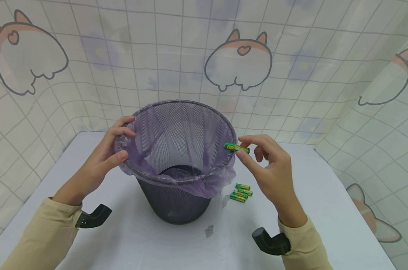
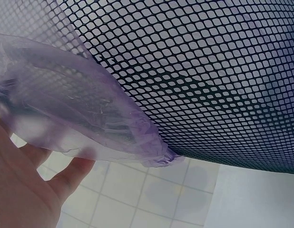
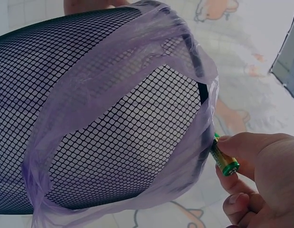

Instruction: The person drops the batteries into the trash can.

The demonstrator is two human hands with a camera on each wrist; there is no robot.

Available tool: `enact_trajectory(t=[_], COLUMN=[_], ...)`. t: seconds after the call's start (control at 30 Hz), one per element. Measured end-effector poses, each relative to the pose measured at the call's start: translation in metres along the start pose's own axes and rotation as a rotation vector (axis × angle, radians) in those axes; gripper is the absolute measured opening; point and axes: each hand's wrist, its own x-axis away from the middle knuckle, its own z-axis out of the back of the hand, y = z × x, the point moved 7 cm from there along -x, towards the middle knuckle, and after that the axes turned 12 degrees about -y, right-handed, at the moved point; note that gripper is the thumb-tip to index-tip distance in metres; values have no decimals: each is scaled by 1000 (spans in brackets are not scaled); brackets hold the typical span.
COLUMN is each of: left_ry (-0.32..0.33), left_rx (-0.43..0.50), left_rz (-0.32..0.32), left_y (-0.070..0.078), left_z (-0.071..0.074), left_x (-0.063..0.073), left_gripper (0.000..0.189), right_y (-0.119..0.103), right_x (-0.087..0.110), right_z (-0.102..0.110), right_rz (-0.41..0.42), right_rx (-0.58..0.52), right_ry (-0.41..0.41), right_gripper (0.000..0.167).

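Note:
A black mesh waste bin [image 1: 181, 202] lined with a thin purple bag [image 1: 204, 187] stands on the white table, its mouth tipped toward me. My left hand [image 1: 104, 150] grips the bin's left rim through the folded-over bag, thumb on the near side and fingers over the edge. Between thumb and fingertips my right hand [image 1: 271, 161] pinches a green and yellow battery [image 1: 236, 147] right at the right rim. The right wrist view shows the end of this battery [image 3: 226, 161] beside the bag's edge. Several similar batteries [image 1: 241, 192] lie in a small group on the table, right of the bin.
Two small grey patches [image 1: 209, 231] mark the white tabletop [image 1: 150, 247] near the bin. Behind and at both sides hangs a checked curtain [image 1: 177, 48] with cartoon dog prints. Black wrist cameras [image 1: 94, 216] stick out from both sleeves.

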Motion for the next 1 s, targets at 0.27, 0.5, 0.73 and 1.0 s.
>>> enact_trajectory(t=[0.27, 0.5, 0.73, 1.0], left_ry=[3, 1, 4, -3], left_rx=[-3, 2, 10, 8], left_rz=[5, 5, 7, 1], left_y=[0, 1, 1, 1], left_z=[0, -1, -1, -1], left_x=[0, 0, -1, 0], left_gripper=[34, 34, 34, 34], right_y=[-2, -4, -5, 2], right_x=[-2, -3, -3, 2], right_z=[-3, -5, -5, 1], right_rz=[5, 10, 23, -9], right_rx=[-4, -20, -16, 17], right_ry=[-12, -15, -11, -2], right_gripper=[31, 32, 29, 28])
